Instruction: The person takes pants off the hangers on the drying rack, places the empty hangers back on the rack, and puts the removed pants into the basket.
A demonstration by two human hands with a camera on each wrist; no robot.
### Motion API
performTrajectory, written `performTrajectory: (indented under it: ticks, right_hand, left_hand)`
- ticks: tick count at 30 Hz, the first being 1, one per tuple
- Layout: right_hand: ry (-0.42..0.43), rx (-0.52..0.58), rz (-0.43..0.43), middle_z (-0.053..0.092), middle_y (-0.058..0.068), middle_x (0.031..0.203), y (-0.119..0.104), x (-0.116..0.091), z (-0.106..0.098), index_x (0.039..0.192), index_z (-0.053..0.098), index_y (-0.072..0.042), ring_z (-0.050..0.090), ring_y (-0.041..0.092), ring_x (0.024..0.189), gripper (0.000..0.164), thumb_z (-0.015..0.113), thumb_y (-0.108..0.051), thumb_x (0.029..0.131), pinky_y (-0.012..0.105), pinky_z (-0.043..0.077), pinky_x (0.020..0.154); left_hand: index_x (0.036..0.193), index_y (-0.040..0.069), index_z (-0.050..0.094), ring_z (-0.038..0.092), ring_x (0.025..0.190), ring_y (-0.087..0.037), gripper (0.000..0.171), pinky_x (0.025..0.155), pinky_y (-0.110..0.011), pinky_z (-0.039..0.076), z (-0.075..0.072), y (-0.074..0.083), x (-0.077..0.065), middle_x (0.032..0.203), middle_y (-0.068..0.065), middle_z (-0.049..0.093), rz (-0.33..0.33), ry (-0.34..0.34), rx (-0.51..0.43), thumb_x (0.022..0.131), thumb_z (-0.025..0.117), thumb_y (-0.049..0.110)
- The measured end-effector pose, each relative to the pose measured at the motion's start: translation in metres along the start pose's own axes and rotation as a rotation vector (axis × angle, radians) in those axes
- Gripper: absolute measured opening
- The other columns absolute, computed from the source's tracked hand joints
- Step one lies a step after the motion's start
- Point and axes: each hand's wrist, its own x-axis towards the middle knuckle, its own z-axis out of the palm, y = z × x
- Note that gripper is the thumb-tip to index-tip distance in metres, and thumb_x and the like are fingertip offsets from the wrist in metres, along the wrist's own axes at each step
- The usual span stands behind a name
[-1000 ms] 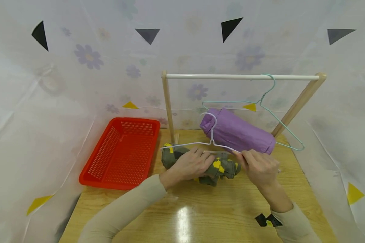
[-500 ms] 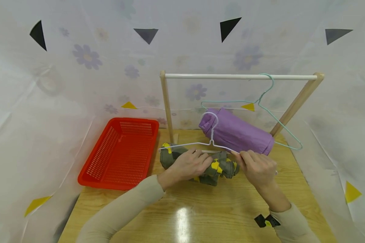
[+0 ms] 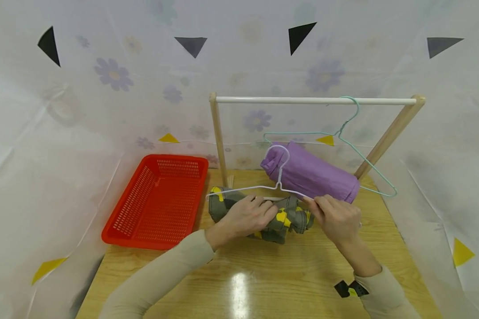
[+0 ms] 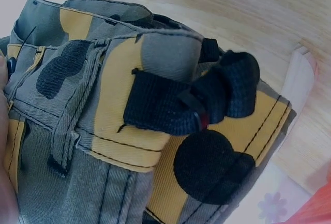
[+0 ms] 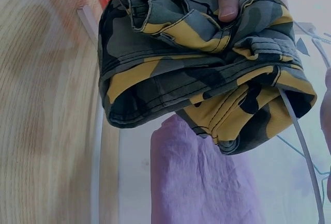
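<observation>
Camouflage pants (image 3: 223, 206) in grey-green, yellow and black are bunched over a pale lilac wire hanger (image 3: 279, 177). My left hand (image 3: 249, 217) grips the cloth near the middle, its thumb pressed on the folds in the right wrist view. With curled fingers, my right hand (image 3: 337, 217) holds the hanger's right end. The hanger's hook points up and away from me. In the right wrist view a bar of the hanger (image 5: 302, 144) runs into a fold of the pants (image 5: 170, 74). The left wrist view shows their waistband (image 4: 119, 94) and a black strap (image 4: 160, 102).
A red plastic basket (image 3: 201, 190) stands at left on the wooden table (image 3: 207, 283). Behind the pants, a wooden rack with a white rail (image 3: 279, 100) carries a mint-green hanger (image 3: 347, 122). A rolled purple cloth (image 3: 315, 173) lies beneath it. Patterned sheets (image 3: 151, 88) enclose the table.
The lilac hanger's hook has tilted slightly up and to the right. Both hands keep their grips, with the right hand shifting very slightly left.
</observation>
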Motion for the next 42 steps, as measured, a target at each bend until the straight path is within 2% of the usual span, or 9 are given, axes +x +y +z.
performTrajectory:
  ticks: [8, 16, 21, 27, 33, 42]
  right_hand:
    - [-0.098, 0.034, 0.006, 0.058, 0.000, 0.055, 0.005, -0.003, -0.002, 0.070, 0.064, -0.009, 0.038, 0.012, 0.035, 0.053, 0.053, -0.043, 0.110, 0.027, 0.025, 0.034]
    - [-0.154, 0.062, 0.012, 0.060, -0.002, 0.055, 0.007, -0.005, -0.003, 0.070, 0.064, -0.011, 0.041, 0.010, 0.035, 0.052, 0.055, -0.044, 0.109, 0.025, 0.028, 0.035]
    - [-0.158, 0.129, 0.039, 0.059, -0.002, 0.055, 0.009, -0.007, 0.000, 0.068, 0.065, -0.012, 0.041, 0.007, 0.036, 0.053, 0.056, -0.046, 0.108, 0.022, 0.028, 0.037]
    - [-0.169, 0.176, 0.072, 0.062, -0.002, 0.056, 0.012, -0.004, 0.001, 0.069, 0.067, -0.012, 0.047, 0.007, 0.041, 0.052, 0.057, -0.045, 0.108, 0.020, 0.031, 0.041]
    - [-0.183, 0.172, 0.088, 0.066, -0.001, 0.058, 0.013, -0.001, 0.002, 0.069, 0.069, -0.013, 0.049, 0.008, 0.042, 0.055, 0.053, -0.049, 0.108, 0.020, 0.033, 0.042]
    - [-0.181, 0.153, 0.089, 0.067, 0.001, 0.059, 0.017, -0.003, 0.007, 0.068, 0.067, -0.012, 0.053, 0.011, 0.044, 0.057, 0.051, -0.050, 0.109, 0.023, 0.036, 0.042]
  left_hand:
    - [0.091, 0.014, 0.062, 0.064, 0.067, -0.013, 0.030, 0.063, -0.027, 0.050, -0.001, -0.002, 0.000, 0.080, 0.006, 0.067, -0.005, 0.002, -0.002, 0.111, 0.040, 0.012]
    - [0.090, 0.015, 0.061, 0.061, 0.066, -0.013, 0.027, 0.063, -0.027, 0.048, -0.004, -0.001, 0.002, 0.077, 0.006, 0.064, -0.032, 0.012, -0.035, 0.109, 0.042, 0.012]
    - [0.093, 0.015, 0.066, 0.066, 0.070, -0.014, 0.024, 0.067, -0.027, 0.052, -0.007, -0.002, 0.001, 0.081, 0.006, 0.070, -0.042, 0.049, -0.057, 0.105, 0.045, 0.011]
    - [0.098, 0.016, 0.071, 0.071, 0.076, -0.014, 0.027, 0.071, -0.027, 0.056, -0.010, -0.007, -0.001, 0.085, 0.006, 0.074, -0.014, 0.092, -0.069, 0.106, 0.046, 0.011]
    - [0.098, 0.014, 0.073, 0.069, 0.073, -0.014, 0.030, 0.071, -0.028, 0.057, -0.011, -0.011, -0.005, 0.081, 0.005, 0.073, 0.014, 0.140, -0.081, 0.106, 0.044, 0.010]
    - [0.097, 0.012, 0.074, 0.064, 0.068, -0.011, 0.020, 0.069, -0.025, 0.056, -0.012, -0.015, -0.009, 0.077, 0.006, 0.069, 0.096, 0.267, -0.088, 0.105, 0.055, 0.014]
